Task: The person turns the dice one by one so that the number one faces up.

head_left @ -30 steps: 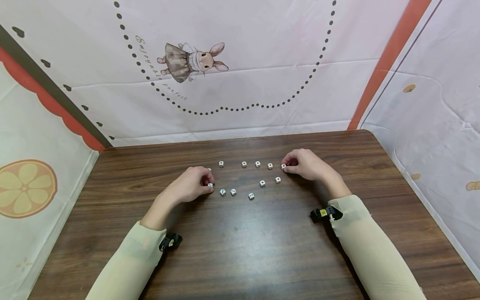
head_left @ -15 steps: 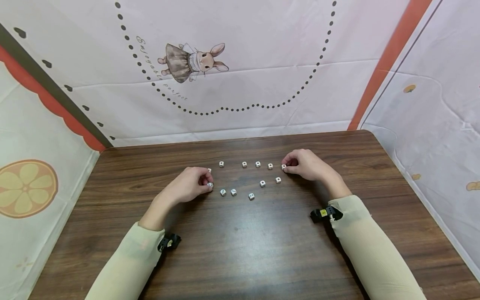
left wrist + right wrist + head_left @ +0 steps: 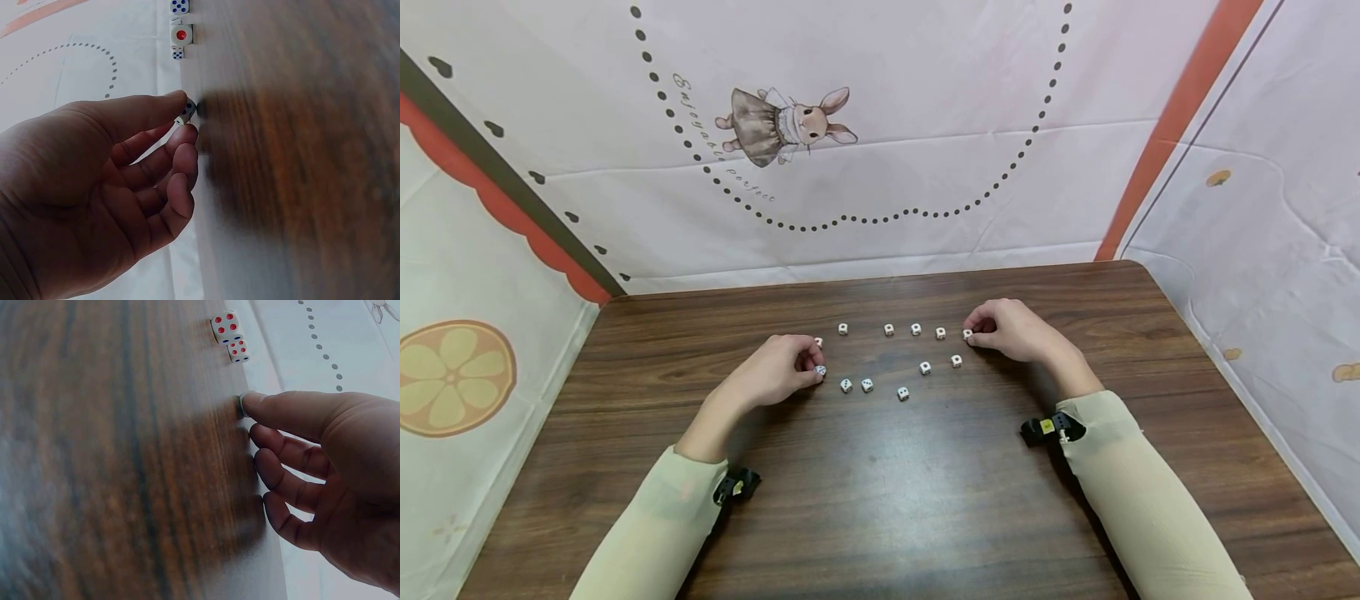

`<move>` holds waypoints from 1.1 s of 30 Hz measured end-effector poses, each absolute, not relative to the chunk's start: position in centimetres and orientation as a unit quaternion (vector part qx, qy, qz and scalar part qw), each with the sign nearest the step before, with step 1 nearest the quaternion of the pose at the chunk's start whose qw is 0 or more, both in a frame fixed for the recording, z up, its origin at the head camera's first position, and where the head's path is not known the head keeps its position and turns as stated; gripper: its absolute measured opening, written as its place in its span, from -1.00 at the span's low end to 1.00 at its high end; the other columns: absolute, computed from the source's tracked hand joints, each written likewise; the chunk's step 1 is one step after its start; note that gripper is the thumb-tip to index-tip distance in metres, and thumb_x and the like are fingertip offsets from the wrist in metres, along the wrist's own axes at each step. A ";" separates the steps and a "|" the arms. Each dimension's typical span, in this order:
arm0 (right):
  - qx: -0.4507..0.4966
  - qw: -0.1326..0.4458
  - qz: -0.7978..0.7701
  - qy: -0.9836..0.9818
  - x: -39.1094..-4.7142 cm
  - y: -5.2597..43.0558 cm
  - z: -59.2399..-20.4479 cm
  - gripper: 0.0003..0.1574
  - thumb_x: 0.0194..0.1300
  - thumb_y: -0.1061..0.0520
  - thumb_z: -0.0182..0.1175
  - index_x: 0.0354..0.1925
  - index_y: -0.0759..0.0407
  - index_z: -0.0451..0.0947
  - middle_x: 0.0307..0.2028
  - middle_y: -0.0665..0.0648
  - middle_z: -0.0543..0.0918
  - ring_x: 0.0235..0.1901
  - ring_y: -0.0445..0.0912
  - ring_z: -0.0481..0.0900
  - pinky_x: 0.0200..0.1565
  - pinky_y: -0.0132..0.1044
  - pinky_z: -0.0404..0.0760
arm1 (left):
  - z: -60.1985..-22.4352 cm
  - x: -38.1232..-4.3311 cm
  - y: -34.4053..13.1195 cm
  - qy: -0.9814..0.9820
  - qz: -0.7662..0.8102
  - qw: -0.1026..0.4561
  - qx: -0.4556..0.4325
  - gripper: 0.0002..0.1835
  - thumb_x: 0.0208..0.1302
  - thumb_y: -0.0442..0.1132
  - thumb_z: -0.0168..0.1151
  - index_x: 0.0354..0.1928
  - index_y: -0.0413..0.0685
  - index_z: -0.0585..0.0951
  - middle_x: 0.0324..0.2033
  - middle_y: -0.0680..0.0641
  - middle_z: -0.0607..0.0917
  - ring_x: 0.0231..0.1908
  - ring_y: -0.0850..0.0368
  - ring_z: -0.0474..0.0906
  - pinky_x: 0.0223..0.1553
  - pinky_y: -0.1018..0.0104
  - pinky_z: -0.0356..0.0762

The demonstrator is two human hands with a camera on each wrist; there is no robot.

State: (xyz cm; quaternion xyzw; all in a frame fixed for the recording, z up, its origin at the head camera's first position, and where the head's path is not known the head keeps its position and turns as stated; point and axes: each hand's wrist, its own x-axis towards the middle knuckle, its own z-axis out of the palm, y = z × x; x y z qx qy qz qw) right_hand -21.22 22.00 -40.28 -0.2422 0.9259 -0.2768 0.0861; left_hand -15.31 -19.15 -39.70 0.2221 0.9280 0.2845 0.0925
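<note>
In the head view my left hand (image 3: 771, 371) is low over the left part of the table and pinches a white die (image 3: 821, 371). The left wrist view shows that die (image 3: 187, 111) tilted between thumb and fingers, close to the wood. Another die (image 3: 819, 342) lies just behind these fingers, partly hidden. On the right, my right hand (image 3: 1015, 330) pinches a die (image 3: 967, 334) at the end of the back row. From the right wrist camera only the edge of this die (image 3: 243, 405) shows past the thumb.
Several loose dice lie between the hands, among them a back-row die (image 3: 889, 330) and a front die (image 3: 903, 393). The brown wooden table (image 3: 880, 500) meets a printed white cloth (image 3: 925, 167) at the back and sides.
My left wrist has shifted very slightly, and the die in the left fingers has turned a little. The right hand and the loose dice stay where they were.
</note>
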 end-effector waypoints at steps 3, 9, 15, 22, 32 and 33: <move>-0.240 0.089 -0.278 0.926 -21.3 22.0 -40.3 -0.89 0.38 0.19 0.44 -0.12 0.15 0.77 -0.25 0.02 0.75 -0.20 -0.05 0.63 -0.04 -0.04 0.57 | -39.7 -15.3 -19.3 0.929 0.284 0.092 0.219 -0.86 0.27 -0.38 0.48 -0.24 -0.08 0.67 -0.45 0.09 0.66 -0.38 0.20 0.56 -0.22 0.20 0.51; -0.242 0.089 -0.277 0.926 -21.3 22.0 -40.3 -0.89 0.38 0.18 0.44 -0.12 0.15 0.77 -0.25 0.02 0.75 -0.20 -0.05 0.63 -0.04 -0.04 0.57 | -39.7 -15.3 -19.7 0.932 0.280 0.097 0.210 -0.86 0.29 -0.37 0.47 -0.23 -0.06 0.67 -0.44 0.09 0.66 -0.39 0.20 0.55 -0.23 0.20 0.50; -0.241 0.089 -0.280 0.925 -21.3 22.0 -40.3 -0.89 0.38 0.19 0.44 -0.13 0.15 0.77 -0.26 0.02 0.75 -0.20 -0.05 0.64 -0.05 -0.04 0.57 | -39.7 -15.2 -19.7 0.932 0.279 0.104 0.206 -0.87 0.30 -0.37 0.46 -0.23 -0.06 0.66 -0.43 0.08 0.66 -0.38 0.19 0.56 -0.23 0.20 0.51; -0.237 0.091 -0.280 0.926 -21.3 22.0 -40.4 -0.89 0.38 0.19 0.44 -0.12 0.14 0.78 -0.25 0.01 0.75 -0.19 -0.05 0.63 -0.03 -0.05 0.56 | -39.7 -15.3 -19.8 0.932 0.276 0.108 0.208 -0.87 0.30 -0.37 0.46 -0.23 -0.08 0.66 -0.43 0.08 0.65 -0.38 0.19 0.55 -0.23 0.20 0.50; -0.235 0.092 -0.283 0.925 -21.3 22.0 -40.4 -0.89 0.37 0.20 0.44 -0.13 0.14 0.77 -0.26 0.01 0.75 -0.20 -0.05 0.62 -0.05 -0.06 0.56 | -40.1 -15.5 -19.9 0.930 0.272 0.099 0.226 -0.85 0.31 -0.44 0.41 -0.16 -0.06 0.71 -0.40 0.08 0.64 -0.33 0.18 0.54 -0.19 0.18 0.49; -0.235 0.092 -0.283 0.925 -21.3 22.0 -40.4 -0.89 0.37 0.20 0.45 -0.13 0.15 0.77 -0.26 0.01 0.75 -0.21 -0.05 0.62 -0.05 -0.06 0.56 | -40.1 -15.5 -19.9 0.930 0.272 0.098 0.227 -0.84 0.31 -0.45 0.40 -0.15 -0.06 0.71 -0.40 0.08 0.64 -0.33 0.17 0.54 -0.18 0.17 0.50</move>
